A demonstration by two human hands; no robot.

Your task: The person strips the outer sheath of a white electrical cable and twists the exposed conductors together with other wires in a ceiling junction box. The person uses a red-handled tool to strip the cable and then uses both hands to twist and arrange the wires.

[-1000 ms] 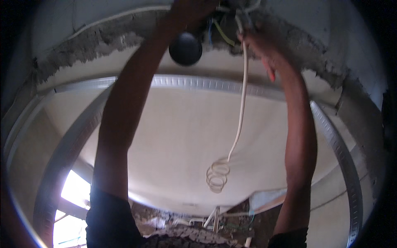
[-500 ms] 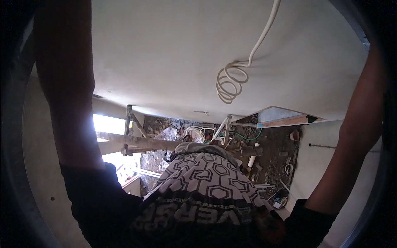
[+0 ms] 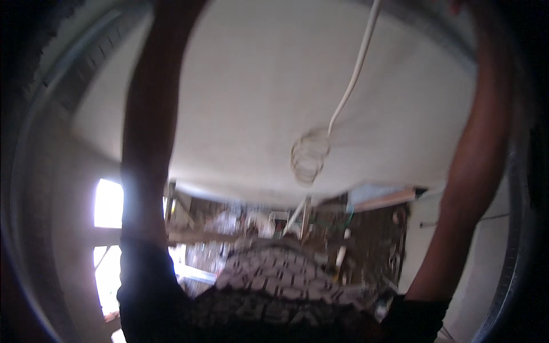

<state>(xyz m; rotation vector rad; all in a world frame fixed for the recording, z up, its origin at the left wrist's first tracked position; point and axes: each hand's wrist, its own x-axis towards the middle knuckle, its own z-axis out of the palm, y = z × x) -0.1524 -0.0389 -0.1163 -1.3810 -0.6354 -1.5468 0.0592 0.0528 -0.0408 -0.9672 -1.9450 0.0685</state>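
Both my arms reach up past a pale wall (image 3: 251,91). My left forearm (image 3: 151,97) leaves the picture at the top edge, so my left hand is out of sight. At the upper right corner, part of my right hand (image 3: 470,7) shows, dark and smeared; its fingers and anything in them cannot be made out. Between the arms hangs a white cable (image 3: 357,63), ending in a loose coil (image 3: 310,157) against the wall.
Below me, a wooden plank (image 3: 200,235) crosses beside upright timbers (image 3: 303,220). The rubble-strewn floor (image 3: 369,240) holds pipes and a white cylinder (image 3: 341,256). Bright openings (image 3: 108,203) stand at the left. A rod (image 3: 434,224) sticks out at the right wall.
The view has tilted upward, so the coil, floor and timbers sit lower. My left forearm has shifted right in the picture, and part of my right hand has come in at the top.
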